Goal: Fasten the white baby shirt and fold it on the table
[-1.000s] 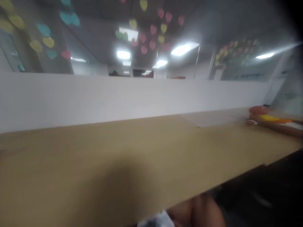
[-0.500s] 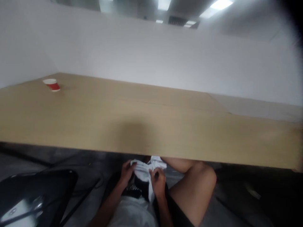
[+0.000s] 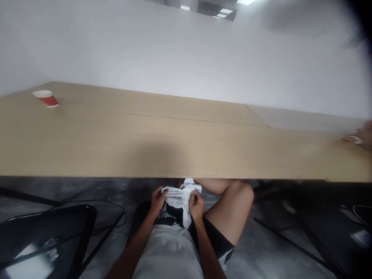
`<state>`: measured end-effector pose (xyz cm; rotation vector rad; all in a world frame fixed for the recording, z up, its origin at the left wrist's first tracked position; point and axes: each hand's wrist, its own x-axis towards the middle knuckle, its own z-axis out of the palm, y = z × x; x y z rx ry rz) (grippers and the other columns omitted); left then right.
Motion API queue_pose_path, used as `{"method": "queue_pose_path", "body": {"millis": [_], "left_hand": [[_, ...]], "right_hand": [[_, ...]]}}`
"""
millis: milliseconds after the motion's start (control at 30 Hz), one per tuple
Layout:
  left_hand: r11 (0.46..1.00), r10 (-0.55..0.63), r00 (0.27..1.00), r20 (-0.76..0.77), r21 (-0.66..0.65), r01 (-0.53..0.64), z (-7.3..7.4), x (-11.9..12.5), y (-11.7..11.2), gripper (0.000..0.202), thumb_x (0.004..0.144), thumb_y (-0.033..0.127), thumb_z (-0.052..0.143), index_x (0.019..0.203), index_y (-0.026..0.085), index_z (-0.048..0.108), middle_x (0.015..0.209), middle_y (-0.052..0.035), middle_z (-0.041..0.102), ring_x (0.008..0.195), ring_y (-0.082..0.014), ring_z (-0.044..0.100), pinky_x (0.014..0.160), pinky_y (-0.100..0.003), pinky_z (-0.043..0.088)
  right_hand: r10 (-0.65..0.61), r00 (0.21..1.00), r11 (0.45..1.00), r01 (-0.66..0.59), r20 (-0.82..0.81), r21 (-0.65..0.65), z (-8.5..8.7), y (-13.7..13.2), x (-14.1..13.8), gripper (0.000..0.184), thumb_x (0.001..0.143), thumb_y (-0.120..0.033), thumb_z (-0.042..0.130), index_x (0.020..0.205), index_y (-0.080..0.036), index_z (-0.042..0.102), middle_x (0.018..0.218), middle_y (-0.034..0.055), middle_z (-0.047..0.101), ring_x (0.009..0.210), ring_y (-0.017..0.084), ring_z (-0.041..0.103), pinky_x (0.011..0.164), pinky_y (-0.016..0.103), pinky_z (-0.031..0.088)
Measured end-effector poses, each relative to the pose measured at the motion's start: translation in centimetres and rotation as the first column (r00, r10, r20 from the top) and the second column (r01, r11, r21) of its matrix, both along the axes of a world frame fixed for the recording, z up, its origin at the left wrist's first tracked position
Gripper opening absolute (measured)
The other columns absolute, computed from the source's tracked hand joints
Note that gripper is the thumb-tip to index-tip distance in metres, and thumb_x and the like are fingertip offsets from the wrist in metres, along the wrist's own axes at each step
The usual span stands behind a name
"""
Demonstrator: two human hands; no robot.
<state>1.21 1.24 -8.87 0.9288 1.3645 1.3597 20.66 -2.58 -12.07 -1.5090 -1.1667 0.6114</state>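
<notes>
A white cloth point(image 3: 180, 195) is bunched in my lap, just below the near edge of the wooden table point(image 3: 174, 143). My left hand point(image 3: 157, 200) grips its left side with fingers curled. On the cloth's right side my right hand point(image 3: 197, 207) pinches it. Both forearms reach up from the bottom of the view. My bare knee point(image 3: 235, 201) rises to the right of the hands, under the table edge.
A red and white paper cup point(image 3: 45, 98) stands at the table's far left. Another person's hand point(image 3: 360, 136) rests on the table at the right edge. A black chair point(image 3: 46, 240) sits at lower left, with cables on the grey floor. A white partition backs the table.
The view swung down from the ceiling and partition to the table edge and my lap. Both hands came into view holding the white cloth and have stayed on it.
</notes>
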Motion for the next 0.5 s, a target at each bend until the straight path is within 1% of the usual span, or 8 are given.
{"method": "queue_pose_path", "body": {"millis": [67,100,167,233,300,333,400,500], "left_hand": [[1.000,-0.006,1.000,-0.016,-0.005,0.006,-0.2,0.0,0.1,0.048,0.059,0.049,0.077,0.056,0.017,0.041,0.058,0.0039,0.036,0.058,-0.0112,0.037,0.055,-0.022,0.031],[1.000,0.007,1.000,-0.022,-0.014,-0.007,-0.3,-0.1,0.2,0.048,0.059,0.049,0.077,0.057,0.017,0.042,0.058,0.0037,0.037,0.058,-0.0115,0.038,0.055,-0.022,0.032],[0.998,0.059,0.998,-0.023,-0.035,-0.059,-0.5,-0.5,0.4,0.046,0.057,0.052,0.076,0.060,0.017,0.047,0.061,0.0021,0.045,0.061,-0.0140,0.045,0.057,-0.023,0.037],[0.992,0.112,0.994,-0.010,-0.050,-0.113,-0.8,-1.2,0.6,0.045,0.055,0.056,0.074,0.066,0.016,0.054,0.066,-0.0009,0.054,0.066,-0.0185,0.052,0.060,-0.026,0.043],[0.991,0.119,0.993,0.002,-0.065,-0.119,-1.5,-2.0,0.6,0.045,0.053,0.056,0.074,0.067,0.015,0.059,0.068,-0.0038,0.059,0.068,-0.0229,0.057,0.062,-0.030,0.046],[0.991,0.105,0.995,0.002,-0.079,-0.104,-2.0,-2.4,0.5,0.045,0.052,0.055,0.075,0.067,0.015,0.061,0.070,-0.0054,0.062,0.071,-0.0255,0.059,0.064,-0.032,0.048],[0.990,0.022,0.999,-0.028,-0.137,-0.026,-3.2,-3.1,0.4,0.045,0.053,0.056,0.073,0.069,0.015,0.066,0.077,-0.0078,0.067,0.082,-0.0313,0.064,0.075,-0.037,0.052],[0.981,-0.032,0.999,-0.018,-0.193,0.028,-4.5,-3.4,0.5,0.048,0.055,0.060,0.066,0.075,0.017,0.072,0.093,-0.0106,0.072,0.103,-0.0388,0.063,0.093,-0.046,0.051]], "right_hand": [[-0.013,1.000,1.000,0.013,0.010,-0.001,-0.1,-0.1,0.1,0.047,0.099,-0.052,0.043,0.089,-0.009,0.060,0.083,0.0082,0.058,0.077,0.015,0.053,0.075,0.024,0.042],[0.012,1.000,1.000,-0.012,0.006,0.000,-0.1,-0.1,0.1,0.048,0.099,-0.053,0.042,0.087,-0.010,0.058,0.081,0.0078,0.057,0.076,0.015,0.052,0.075,0.024,0.042],[0.121,0.993,0.993,-0.121,-0.008,0.011,0.1,-0.2,0.0,0.051,0.100,-0.055,0.040,0.078,-0.011,0.054,0.074,0.0058,0.053,0.070,0.013,0.049,0.067,0.022,0.041],[0.275,0.961,0.961,-0.275,-0.012,0.027,0.2,-0.2,-0.2,0.053,0.099,-0.056,0.043,0.073,-0.011,0.053,0.070,0.0046,0.050,0.066,0.012,0.047,0.062,0.020,0.039],[0.406,0.914,0.914,-0.406,-0.001,0.031,0.0,-0.1,-0.4,0.050,0.097,-0.054,0.050,0.074,-0.011,0.057,0.073,0.0054,0.053,0.071,0.012,0.049,0.066,0.021,0.040],[0.432,0.902,0.901,-0.432,0.006,0.025,-0.3,0.0,-0.5,0.048,0.096,-0.052,0.052,0.073,-0.011,0.058,0.074,0.0057,0.054,0.072,0.013,0.049,0.068,0.021,0.040],[0.416,0.909,0.909,-0.416,0.022,0.024,-1.3,0.4,-0.7,0.046,0.095,-0.052,0.053,0.073,-0.012,0.060,0.073,0.0062,0.054,0.071,0.014,0.049,0.066,0.023,0.039],[0.382,0.923,0.921,-0.384,0.038,0.066,-3.0,1.5,-1.0,0.044,0.087,-0.055,0.059,0.071,-0.014,0.064,0.067,0.0060,0.051,0.064,0.015,0.048,0.062,0.025,0.040]]}}
